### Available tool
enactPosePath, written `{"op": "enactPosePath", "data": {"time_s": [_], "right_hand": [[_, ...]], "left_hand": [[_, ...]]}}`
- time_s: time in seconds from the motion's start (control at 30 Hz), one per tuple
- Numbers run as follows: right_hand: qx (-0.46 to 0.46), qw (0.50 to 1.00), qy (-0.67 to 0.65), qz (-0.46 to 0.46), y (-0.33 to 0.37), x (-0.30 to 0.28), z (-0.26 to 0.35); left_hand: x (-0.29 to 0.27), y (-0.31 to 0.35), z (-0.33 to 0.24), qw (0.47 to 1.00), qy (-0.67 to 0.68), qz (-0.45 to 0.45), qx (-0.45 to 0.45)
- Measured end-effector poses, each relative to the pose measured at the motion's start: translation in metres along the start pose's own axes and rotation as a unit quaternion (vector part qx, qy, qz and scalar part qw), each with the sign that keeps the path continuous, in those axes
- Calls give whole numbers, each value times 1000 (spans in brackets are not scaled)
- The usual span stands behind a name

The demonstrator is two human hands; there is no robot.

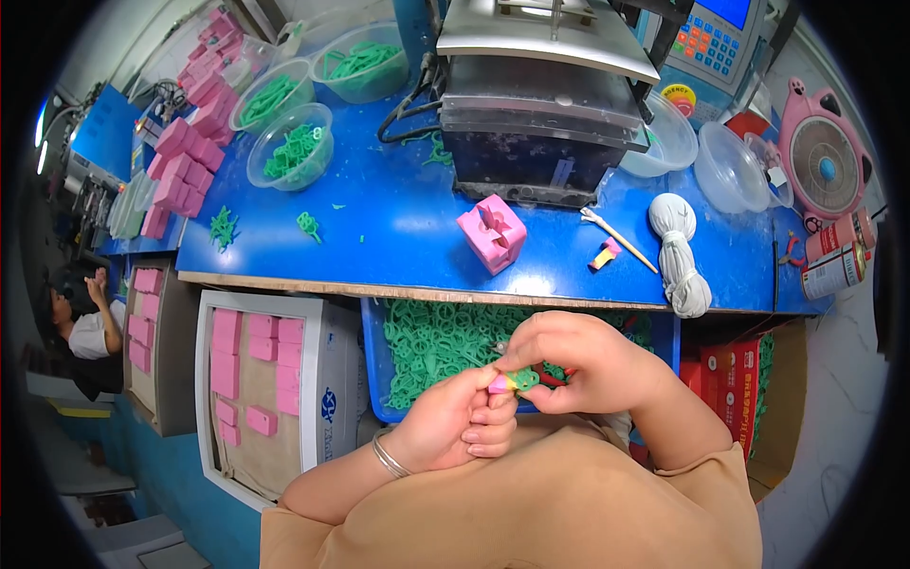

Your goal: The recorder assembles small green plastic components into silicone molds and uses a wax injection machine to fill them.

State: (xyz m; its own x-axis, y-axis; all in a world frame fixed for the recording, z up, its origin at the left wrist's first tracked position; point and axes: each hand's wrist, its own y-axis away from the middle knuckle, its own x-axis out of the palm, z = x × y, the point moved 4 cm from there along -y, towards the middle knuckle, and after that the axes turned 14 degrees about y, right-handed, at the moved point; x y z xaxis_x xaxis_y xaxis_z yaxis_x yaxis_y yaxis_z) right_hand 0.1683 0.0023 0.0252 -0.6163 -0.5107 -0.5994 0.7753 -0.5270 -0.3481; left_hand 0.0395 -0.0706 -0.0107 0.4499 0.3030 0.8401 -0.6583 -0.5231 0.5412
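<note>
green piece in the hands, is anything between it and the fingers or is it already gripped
Nothing visible stands between them. The small green piece is already pinched between the fingertips of the left hand and the right hand, held over the blue bin of green parts, below the edge of the blue table.

Viewpoint: one camera on the person's head, left of a pair (no second view shown).
Direction: steeply down and forward, over the chest to the blue tabletop [398, 237].
Nearness: the hands sit close below the lens; the black machine [540, 133] lies farther.
Distortion: fisheye, edges curve, dark round rim.
</note>
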Motion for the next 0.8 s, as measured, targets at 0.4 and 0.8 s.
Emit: {"op": "enactPosePath", "data": {"time_s": [0.4, 0.8], "right_hand": [[234, 936, -263, 23, 29, -16, -35], [240, 909, -341, -8, 20, 2, 0]], "left_hand": [[-20, 19, -31, 980, 1, 73, 185], [-11, 9, -28, 947, -133, 207, 205]]}}
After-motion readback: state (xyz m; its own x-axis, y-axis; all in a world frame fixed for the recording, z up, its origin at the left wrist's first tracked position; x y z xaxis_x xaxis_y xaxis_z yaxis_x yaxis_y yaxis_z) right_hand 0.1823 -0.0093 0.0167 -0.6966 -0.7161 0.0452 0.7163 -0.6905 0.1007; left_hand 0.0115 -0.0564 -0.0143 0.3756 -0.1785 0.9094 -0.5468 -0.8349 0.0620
